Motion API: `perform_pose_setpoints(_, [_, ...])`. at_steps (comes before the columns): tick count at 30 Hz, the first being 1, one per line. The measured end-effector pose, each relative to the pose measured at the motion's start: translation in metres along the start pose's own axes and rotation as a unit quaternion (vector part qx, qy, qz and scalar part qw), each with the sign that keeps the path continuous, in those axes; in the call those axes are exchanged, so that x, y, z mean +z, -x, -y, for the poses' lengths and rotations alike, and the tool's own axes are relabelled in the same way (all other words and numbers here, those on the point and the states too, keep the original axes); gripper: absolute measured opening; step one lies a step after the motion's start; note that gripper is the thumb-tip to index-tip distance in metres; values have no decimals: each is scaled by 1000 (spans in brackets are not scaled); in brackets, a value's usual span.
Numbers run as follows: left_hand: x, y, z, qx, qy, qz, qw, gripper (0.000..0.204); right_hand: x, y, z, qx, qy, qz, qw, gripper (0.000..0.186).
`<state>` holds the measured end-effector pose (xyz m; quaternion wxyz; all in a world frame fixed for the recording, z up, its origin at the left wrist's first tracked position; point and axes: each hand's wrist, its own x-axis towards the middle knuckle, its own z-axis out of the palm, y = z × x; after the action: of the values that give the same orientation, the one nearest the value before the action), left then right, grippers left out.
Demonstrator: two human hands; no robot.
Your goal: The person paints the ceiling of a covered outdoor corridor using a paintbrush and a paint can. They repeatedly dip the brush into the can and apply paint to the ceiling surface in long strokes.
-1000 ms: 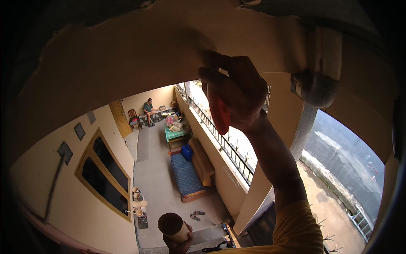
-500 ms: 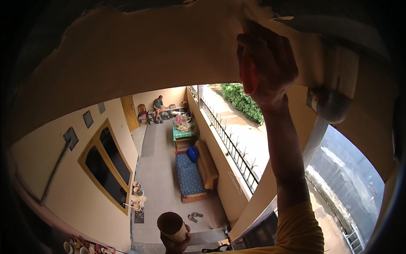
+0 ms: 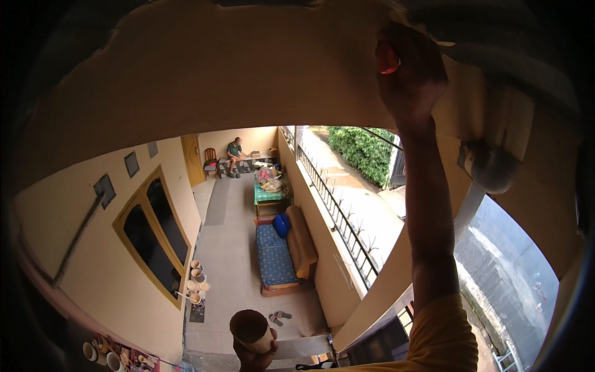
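Note:
My right hand (image 3: 414, 74) is raised high against the beige beam (image 3: 248, 80) overhead, its fingers closed round a paintbrush with a red handle (image 3: 388, 59). The hand and shadow hide most of the brush head near the ragged upper edge of the painted area. Low in the view, my left hand (image 3: 263, 358) grips a round tan cup (image 3: 251, 328) from below and the side. The cup's dark opening faces up, and what is inside cannot be made out.
Far below, a blue patterned daybed (image 3: 276, 254) stands along the railing wall, with sandals (image 3: 280, 318) nearby. Paint pots (image 3: 197, 285) line the left wall. A person (image 3: 235, 155) sits at the far end. A rounded fixture (image 3: 493, 166) juts out at right.
My right hand with the paintbrush has moved up and to the right along the beam, and the handle now points more toward me. My left hand keeps the cup in nearly the same place.

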<state>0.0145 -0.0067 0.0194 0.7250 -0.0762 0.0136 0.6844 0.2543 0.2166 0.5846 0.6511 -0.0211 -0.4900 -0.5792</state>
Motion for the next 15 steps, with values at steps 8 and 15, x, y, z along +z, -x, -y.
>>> perform_pose_setpoints(8, [-6,6,1,34,-55,17,998,57,-17,4,85,-44,-112,25,992,20])
perform_pose_setpoints(15, [8,7,0,14,-31,36,999,56,8,-5,95,-31,-26,83,996,23])
